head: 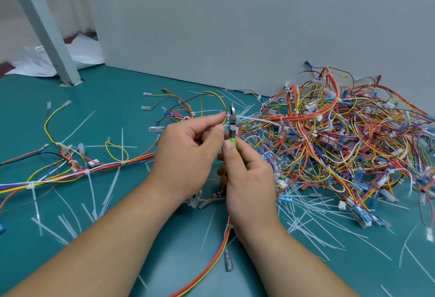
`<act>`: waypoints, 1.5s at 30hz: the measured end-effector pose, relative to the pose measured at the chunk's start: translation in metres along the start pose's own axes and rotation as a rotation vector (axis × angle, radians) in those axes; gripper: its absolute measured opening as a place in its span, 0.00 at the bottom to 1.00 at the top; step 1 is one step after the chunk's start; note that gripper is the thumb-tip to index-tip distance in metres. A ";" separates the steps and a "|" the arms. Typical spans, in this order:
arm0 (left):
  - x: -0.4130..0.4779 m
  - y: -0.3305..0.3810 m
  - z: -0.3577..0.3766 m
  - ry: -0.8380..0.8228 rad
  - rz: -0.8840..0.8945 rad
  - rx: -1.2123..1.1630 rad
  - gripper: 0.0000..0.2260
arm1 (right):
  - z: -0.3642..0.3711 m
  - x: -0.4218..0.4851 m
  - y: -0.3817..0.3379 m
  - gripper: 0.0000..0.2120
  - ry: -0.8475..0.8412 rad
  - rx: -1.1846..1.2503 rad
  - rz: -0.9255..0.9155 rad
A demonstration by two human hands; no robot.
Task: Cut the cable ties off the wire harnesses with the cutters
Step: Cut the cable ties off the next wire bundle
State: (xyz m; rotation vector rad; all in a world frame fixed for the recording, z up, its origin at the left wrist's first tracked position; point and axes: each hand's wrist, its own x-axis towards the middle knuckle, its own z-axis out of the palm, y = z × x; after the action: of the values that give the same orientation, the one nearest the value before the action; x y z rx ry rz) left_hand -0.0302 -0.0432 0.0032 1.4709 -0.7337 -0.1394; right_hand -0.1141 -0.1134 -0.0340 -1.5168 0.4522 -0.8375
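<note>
cutters [232,127] upright, tips up (right hand [247,179])

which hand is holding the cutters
The right hand grips the cutters by their green handle, blades pointing up. The left hand only pinches a yellow wire beside the blades.

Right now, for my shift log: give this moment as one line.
left hand: pinches yellow wire | right hand: holds cutters, blades up beside wire | harness pile: right | cut ties: scattered on mat
</note>
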 end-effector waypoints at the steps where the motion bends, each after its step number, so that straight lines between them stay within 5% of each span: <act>1: 0.000 0.000 0.000 -0.001 0.000 0.003 0.13 | 0.000 0.000 0.000 0.21 0.009 0.005 0.004; 18: -0.001 0.000 -0.001 -0.007 0.013 0.021 0.15 | -0.001 0.001 -0.003 0.21 -0.007 0.007 0.023; 29: 0.000 0.000 0.000 -0.019 0.017 -0.011 0.15 | 0.000 -0.001 -0.004 0.11 -0.006 -0.004 0.000; 38: -0.001 0.000 0.001 -0.031 0.001 -0.042 0.15 | -0.001 -0.001 -0.004 0.22 -0.034 -0.010 -0.031; 45: -0.002 0.001 0.001 -0.037 0.004 -0.007 0.15 | -0.001 -0.001 -0.003 0.13 -0.002 0.012 -0.003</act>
State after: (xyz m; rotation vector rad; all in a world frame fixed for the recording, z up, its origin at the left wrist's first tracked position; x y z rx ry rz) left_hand -0.0326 -0.0428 0.0034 1.4633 -0.7649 -0.1666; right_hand -0.1161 -0.1129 -0.0313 -1.5070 0.4430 -0.8399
